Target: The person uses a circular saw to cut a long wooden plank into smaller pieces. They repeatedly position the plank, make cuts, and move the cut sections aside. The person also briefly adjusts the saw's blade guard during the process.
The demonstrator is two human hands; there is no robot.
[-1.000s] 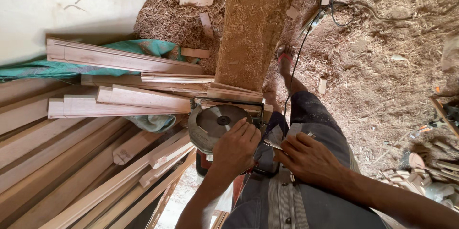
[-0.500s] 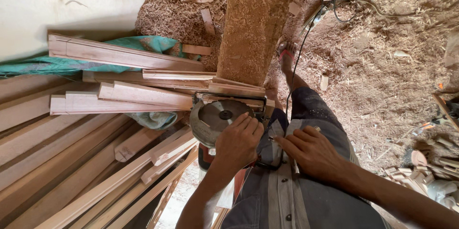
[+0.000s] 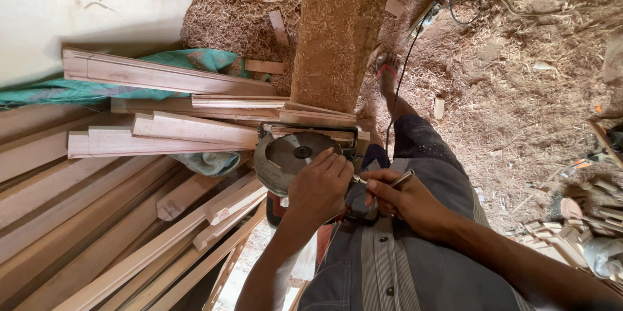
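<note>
A circular saw [image 3: 295, 155] with a round metal blade lies on my lap, blade face up. My left hand [image 3: 319, 187] rests over the lower right of the blade guard and grips the saw body. My right hand [image 3: 399, 199] is closed around a thin metal tool [image 3: 383, 181], whose tip points left toward the saw next to my left fingers. A black cord [image 3: 399, 84] runs from the saw up across the sawdust floor.
Several long wooden battens [image 3: 130, 220] are stacked at the left over a teal cloth [image 3: 188, 61]. A sawdust-coated board [image 3: 341, 32] stands ahead. Sawdust and offcuts cover the floor at the right; small wood pieces [image 3: 564, 239] lie at the far right.
The view has shifted slightly. My right hand has drawn in closer to the saw with the metal tool; my left hand stays on the blade guard.
</note>
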